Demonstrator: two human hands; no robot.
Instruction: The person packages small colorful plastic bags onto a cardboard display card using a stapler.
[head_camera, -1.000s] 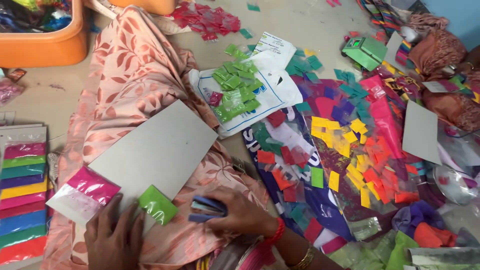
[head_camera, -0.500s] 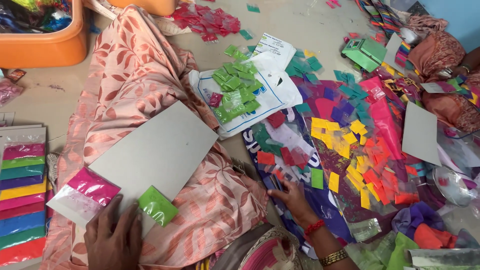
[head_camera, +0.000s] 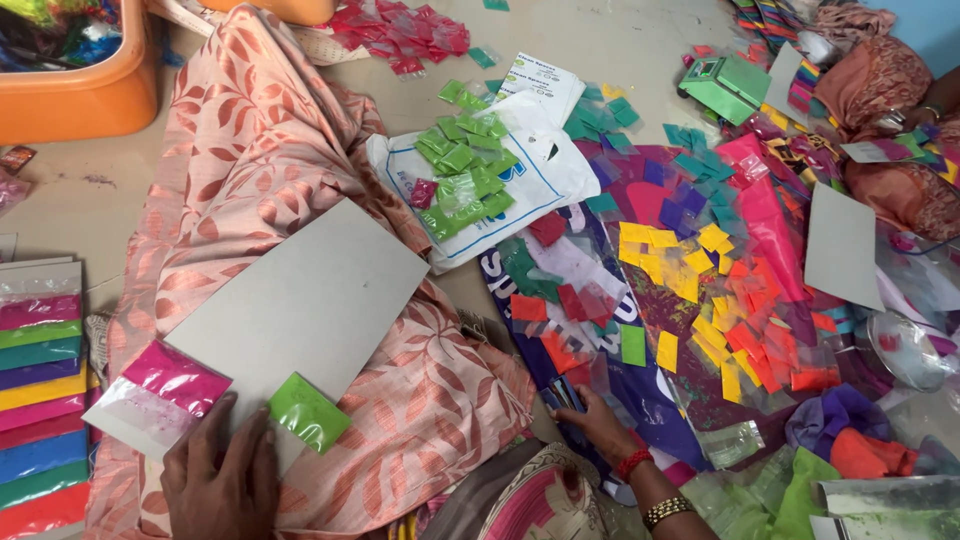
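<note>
Head camera, looking down: the left hand (head_camera: 222, 480) lies flat with its fingers spread and pressed on the lower edge of a grey card (head_camera: 300, 310), gripping nothing. Its fingertips sit between a pink packet (head_camera: 165, 385) and a green packet (head_camera: 308, 410), both lying on the card's near corner. The card rests tilted across a lap covered in peach leaf-patterned cloth (head_camera: 260, 150).

The right hand (head_camera: 598, 425), with a red bangle and a beaded one at the wrist, reaches out to the floor. Its fingers close on a few small dark packets (head_camera: 565, 392) at the edge of a blue plastic sheet (head_camera: 640, 400); how firmly they pinch I cannot tell.

Past that hand, the sheet is strewn with red, yellow, orange and teal packets. Farther out, a white plastic bag (head_camera: 540, 180) carries a heap of green packets (head_camera: 462, 175). A stack of striped colour strips (head_camera: 40, 400) sits at the left edge, and an orange tub (head_camera: 90, 95) stands at the top left.
</note>
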